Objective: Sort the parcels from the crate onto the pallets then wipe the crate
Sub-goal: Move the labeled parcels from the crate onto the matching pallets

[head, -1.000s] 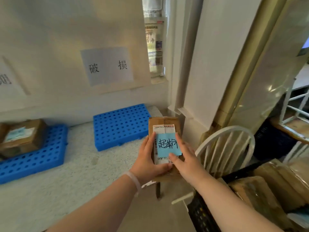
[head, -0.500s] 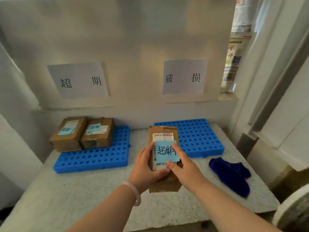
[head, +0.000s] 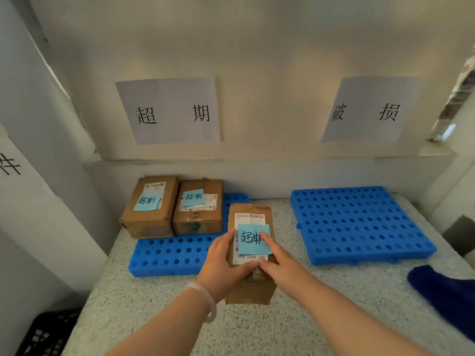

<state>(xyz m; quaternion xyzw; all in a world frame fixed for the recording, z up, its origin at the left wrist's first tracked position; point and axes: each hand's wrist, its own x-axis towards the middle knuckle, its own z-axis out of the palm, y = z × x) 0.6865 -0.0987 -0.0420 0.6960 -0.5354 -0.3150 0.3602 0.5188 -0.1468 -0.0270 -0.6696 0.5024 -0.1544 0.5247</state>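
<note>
Rising behind everything is a pale wall (head: 257, 47) with two paper signs taped to it, the left sign (head: 169, 111) above the left pallet (head: 174, 255) and the right sign (head: 370, 110) above the right pallet (head: 359, 224), each printed with two black characters. Below runs a speckled stone bench (head: 282, 330), boxed in by white panels at both sides. Both pallets are blue, perforated and lie flat against the wall, well apart, the right one bare. A dark blue cloth (head: 447, 294) lies crumpled on the bench near the right pallet's front corner. A black crate (head: 43, 335) shows at the lower left, below the bench edge. Two parcels (head: 174, 209) sit side by side, touching, on the back of the left pallet, each with a blue note on top. A third parcel (head: 252, 291) is held over the bench between the pallets, its far end overlapping the left pallet's right corner. The left hand (head: 223, 265) grips its left side, thumb on the white label (head: 250, 258); the right hand (head: 280, 265) clasps its right side, forefinger lying across the blue note (head: 248, 240). A pale bracelet (head: 205, 301) circles the left wrist.
</note>
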